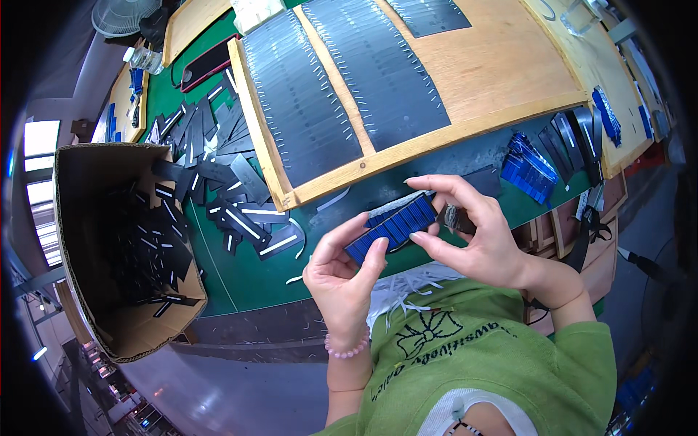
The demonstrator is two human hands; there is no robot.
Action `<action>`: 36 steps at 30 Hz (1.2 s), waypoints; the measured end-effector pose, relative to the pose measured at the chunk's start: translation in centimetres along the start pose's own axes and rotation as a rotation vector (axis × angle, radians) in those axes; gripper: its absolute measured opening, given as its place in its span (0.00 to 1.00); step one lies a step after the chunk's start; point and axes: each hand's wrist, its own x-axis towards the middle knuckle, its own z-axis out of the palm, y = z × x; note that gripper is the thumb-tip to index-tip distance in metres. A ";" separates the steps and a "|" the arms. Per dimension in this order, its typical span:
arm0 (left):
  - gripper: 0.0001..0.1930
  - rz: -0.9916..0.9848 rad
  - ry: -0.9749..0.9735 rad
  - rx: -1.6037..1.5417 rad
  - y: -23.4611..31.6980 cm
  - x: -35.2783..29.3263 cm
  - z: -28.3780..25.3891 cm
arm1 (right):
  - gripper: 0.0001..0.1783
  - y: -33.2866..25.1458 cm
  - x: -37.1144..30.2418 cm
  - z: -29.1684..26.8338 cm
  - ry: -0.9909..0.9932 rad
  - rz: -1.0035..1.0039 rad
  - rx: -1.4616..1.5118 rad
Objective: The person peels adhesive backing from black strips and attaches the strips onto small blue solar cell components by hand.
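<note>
A small blue solar panel with fine stripes (393,228) is held tilted above the green table. My left hand (345,270) pinches its left end between thumb and fingers. My right hand (472,231) has its thumb and fingers closed on the other end. Behind the panel, a greyish-white fuzzy edge and part of another blue panel (374,220) show. Close to my right palm is a dark lump with a grey fuzzy edge (458,219); whether it rests on the table or against the hand I cannot tell.
A wooden tray (356,168) with rows of overlapping black strips lies ahead. Loose black strips (249,227) spread left, beside a cardboard box (78,168) holding more. Blue panels (528,171) are piled at right. A red-edged phone (211,64) and clear bottle (147,59) lie far left.
</note>
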 end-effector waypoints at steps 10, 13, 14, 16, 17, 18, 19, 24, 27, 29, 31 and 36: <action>0.12 0.052 -0.009 0.088 -0.8 0.0 -0.4 | 0.26 0.4 0.0 0.3 0.036 -0.080 -0.070; 0.11 0.058 -0.015 0.077 -0.7 0.0 -0.3 | 0.26 0.6 0.1 0.4 0.046 -0.098 -0.072; 0.11 0.058 -0.015 0.077 -0.6 0.0 -0.3 | 0.26 0.6 0.1 0.4 0.046 -0.097 -0.072; 0.11 0.001 -0.035 0.037 -0.5 -0.1 -0.3 | 0.26 0.6 0.2 0.3 0.052 -0.121 -0.083; 0.11 0.002 -0.033 0.038 -0.5 -0.1 -0.3 | 0.26 0.6 0.2 0.4 0.050 -0.121 -0.083; 0.11 0.010 -0.032 0.027 -0.6 -0.1 -0.3 | 0.26 0.6 0.2 0.4 0.049 -0.120 -0.083; 0.10 0.018 -0.031 0.016 -0.6 0.0 -0.2 | 0.26 0.5 0.2 0.4 0.047 -0.120 -0.083; 0.10 0.067 0.011 0.030 -1.0 0.0 0.3 | 0.26 0.9 0.1 0.7 0.069 -0.162 -0.090; 0.11 0.067 0.007 0.024 -1.0 0.1 0.2 | 0.26 1.2 0.2 0.7 0.071 -0.172 -0.089; 0.11 0.063 0.000 0.016 -0.9 0.2 0.1 | 0.26 1.1 0.2 0.7 0.065 -0.180 -0.090; 0.11 0.069 -0.004 0.014 -0.8 0.3 0.1 | 0.27 0.7 0.1 0.5 0.042 -0.114 -0.030; 0.11 0.059 -0.025 0.005 -0.8 0.3 0.2 | 0.28 0.7 0.1 0.3 0.059 -0.077 -0.061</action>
